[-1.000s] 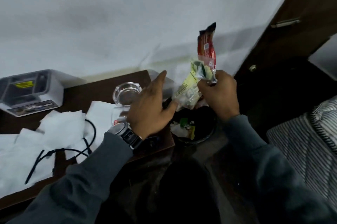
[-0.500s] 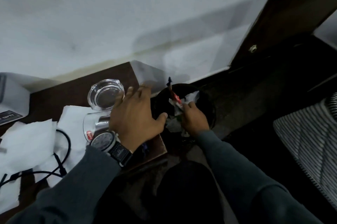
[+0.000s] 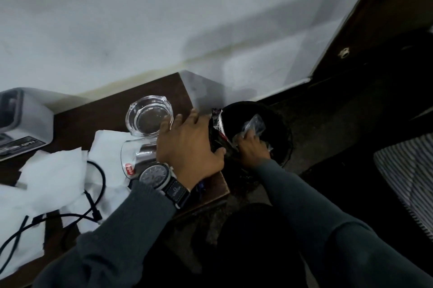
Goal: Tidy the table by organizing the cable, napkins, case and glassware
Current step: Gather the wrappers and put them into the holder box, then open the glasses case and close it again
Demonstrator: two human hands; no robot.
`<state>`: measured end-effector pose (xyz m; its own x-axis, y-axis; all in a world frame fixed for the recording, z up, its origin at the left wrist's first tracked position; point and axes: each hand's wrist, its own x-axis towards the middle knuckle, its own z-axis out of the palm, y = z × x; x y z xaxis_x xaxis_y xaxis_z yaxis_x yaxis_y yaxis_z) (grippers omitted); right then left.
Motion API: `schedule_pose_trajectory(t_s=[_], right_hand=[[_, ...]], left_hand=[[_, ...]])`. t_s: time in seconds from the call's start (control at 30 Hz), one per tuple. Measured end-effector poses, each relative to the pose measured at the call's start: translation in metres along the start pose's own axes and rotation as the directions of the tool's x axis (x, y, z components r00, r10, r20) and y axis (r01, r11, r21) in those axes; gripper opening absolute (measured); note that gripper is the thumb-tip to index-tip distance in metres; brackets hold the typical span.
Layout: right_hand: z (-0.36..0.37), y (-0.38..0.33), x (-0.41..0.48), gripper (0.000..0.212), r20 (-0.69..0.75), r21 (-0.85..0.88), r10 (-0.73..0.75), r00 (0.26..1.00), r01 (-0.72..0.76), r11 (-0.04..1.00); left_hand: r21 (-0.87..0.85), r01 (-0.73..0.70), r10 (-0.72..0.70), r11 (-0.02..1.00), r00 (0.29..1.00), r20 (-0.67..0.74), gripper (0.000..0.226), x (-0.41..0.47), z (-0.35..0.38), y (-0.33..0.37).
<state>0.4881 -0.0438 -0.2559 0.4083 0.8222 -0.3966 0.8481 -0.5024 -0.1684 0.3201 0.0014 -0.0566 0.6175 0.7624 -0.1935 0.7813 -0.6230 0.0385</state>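
At the tabletop's (image 3: 105, 114) right edge, the left hand (image 3: 189, 145) lay flat, fingers spread; a nudge could roll the tipped tumbler (image 3: 138, 159) at its nine o'clock, while the right hand (image 3: 251, 147), grip unclear, was down in the bin (image 3: 282, 123).

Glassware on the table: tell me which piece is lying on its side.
The drinking glass with the red sticker, right beside the left hand. It lies tipped over, its mouth facing left, while the glass ashtray behind it sits upright, bowl facing up.

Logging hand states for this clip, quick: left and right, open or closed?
Left hand: open, fingers spread at the table corner.
Right hand: down in the bin among wrappers; grip cannot be told.
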Motion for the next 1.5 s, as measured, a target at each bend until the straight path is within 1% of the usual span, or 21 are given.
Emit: schedule_pose_trajectory(t_s=[0.13, 0.2, 0.27, 0.33, 0.43, 0.47, 0.57, 0.63, 0.7, 0.77, 0.83, 0.87, 0.9, 0.97, 1.03, 1.1, 1.17, 1.2, 1.33, 1.43, 1.5], right_hand=[[-0.004, 0.003, -0.008, 0.083, -0.019, -0.110, -0.086, 0.996, 0.083, 0.990], [-0.006, 0.003, -0.009, 0.077, 0.042, -0.150, -0.127, 0.991, 0.132, 0.980], [-0.005, 0.002, -0.009, 0.068, 0.158, -0.102, -0.126, 0.979, 0.143, 0.984], [-0.003, 0.003, -0.009, 0.063, 0.219, -0.052, -0.078, 0.973, 0.092, 0.994], [0.003, 0.007, -0.006, 0.059, 0.189, -0.025, -0.016, 0.982, 0.021, 0.999], [0.006, 0.007, -0.003, 0.059, 0.201, -0.035, -0.022, 0.979, 0.029, 0.999], [0.011, 0.008, 0.004, 0.064, 0.329, -0.116, 0.004, 0.944, 0.036, 0.993], [0.013, 0.010, 0.005, 0.067, 0.326, -0.089, 0.066, 0.943, -0.039, 0.995], [0.009, 0.009, 0.004, 0.069, 0.298, -0.050, 0.076, 0.952, -0.064, 0.997], [-0.004, 0.007, -0.003, 0.064, 0.213, 0.030, 0.041, 0.976, -0.049, 0.998], [-0.025, 0.001, -0.016, 0.050, -0.012, 0.236, -0.024, 1.000, 0.026, 0.971], [-0.037, -0.004, -0.025, 0.042, -0.150, 0.363, -0.035, 0.988, 0.087, 0.928], [-0.049, -0.009, -0.036, 0.036, -0.280, 0.465, -0.019, 0.960, 0.153, 0.872], [-0.077, -0.023, -0.064, 0.028, -0.472, 0.556, 0.016, 0.882, 0.283, 0.782], [-0.104, -0.041, -0.100, 0.019, -0.551, 0.584, -0.014, 0.834, 0.398, 0.708], [-0.123, -0.059, -0.134, 0.012, -0.578, 0.521, -0.173, 0.798, 0.523, 0.675], [-0.131, -0.079, -0.164, 0.013, -0.572, 0.345, -0.371, 0.732, 0.625, 0.701], [-0.132, -0.088, -0.175, 0.014, -0.559, 0.263, -0.439, 0.703, 0.652, 0.711], [-0.125, -0.112, -0.200, 0.019, -0.494, 0.115, -0.532, 0.688, 0.658, 0.744], [-0.116, -0.123, -0.205, 0.025, -0.389, -0.004, -0.578, 0.717, 0.627, 0.779], [-0.113, -0.131, -0.207, 0.032, -0.327, -0.084, -0.575, 0.750, 0.583, 0.808]], left_hand=[[0.041, -0.013, 0.013, 0.999, 1.000, -0.002, 0.078, -0.001, -0.002, -0.001], [0.037, -0.015, 0.015, 0.999, 1.000, -0.010, 0.075, -0.003, -0.005, -0.002], [0.022, -0.011, 0.012, 1.000, 0.999, -0.038, 0.069, -0.005, -0.008, -0.002], [0.000, -0.009, 0.009, 1.000, 0.998, -0.066, 0.062, -0.008, -0.012, -0.002], [-0.047, -0.027, 0.021, 0.999, 0.993, -0.114, 0.054, -0.012, -0.016, -0.004], [-0.053, -0.036, 0.029, 0.998, 0.991, -0.130, 0.053, -0.012, -0.017, -0.005], [-0.062, -0.044, 0.035, 0.997, 0.989, -0.147, 0.057, -0.012, -0.016, -0.010], [-0.091, -0.050, 0.036, 0.995, 0.988, -0.151, 0.058, -0.012, -0.017, -0.013], [-0.126, -0.055, 0.034, 0.991, 0.986, -0.164, 0.058, -0.011, -0.018, -0.017], [-0.146, -0.065, 0.037, 0.987, 0.981, -0.192, 0.055, -0.012, -0.019, -0.021], [-0.171, -0.074, 0.033, 0.982, 0.972, -0.233, 0.050, -0.014, -0.023, -0.026], [-0.194, -0.082, 0.031, 0.978, 0.968, -0.251, 0.047, -0.016, -0.025, -0.029], [-0.221, -0.093, 0.032, 0.971, 0.964, -0.263, 0.045, -0.017, -0.028, -0.034], [-0.276, -0.106, 0.023, 0.955, 0.957, -0.288, 0.042, -0.020, -0.035, -0.047], [-0.324, -0.095, -0.009, 0.941, 0.952, -0.307, 0.039, -0.026, -0.045, -0.061], [-0.361, -0.062, -0.058, 0.931, 0.948, -0.314, 0.034, -0.034, -0.053, -0.075], [-0.373, -0.037, -0.095, 0.927, 0.939, -0.330, 0.031, -0.048, -0.059, -0.086], [-0.366, -0.035, -0.096, 0.930, 0.937, -0.334, 0.030, -0.056, -0.061, -0.092], [-0.359, -0.051, -0.091, 0.932, 0.925, -0.369, 0.029, -0.094, -0.067, -0.110], [-0.355, -0.003, -0.148, 0.935, 0.905, -0.398, 0.031, -0.124, -0.067, -0.127], [-0.363, 0.057, -0.203, 0.930, 0.903, -0.378, 0.033, -0.145, -0.064, -0.145]])
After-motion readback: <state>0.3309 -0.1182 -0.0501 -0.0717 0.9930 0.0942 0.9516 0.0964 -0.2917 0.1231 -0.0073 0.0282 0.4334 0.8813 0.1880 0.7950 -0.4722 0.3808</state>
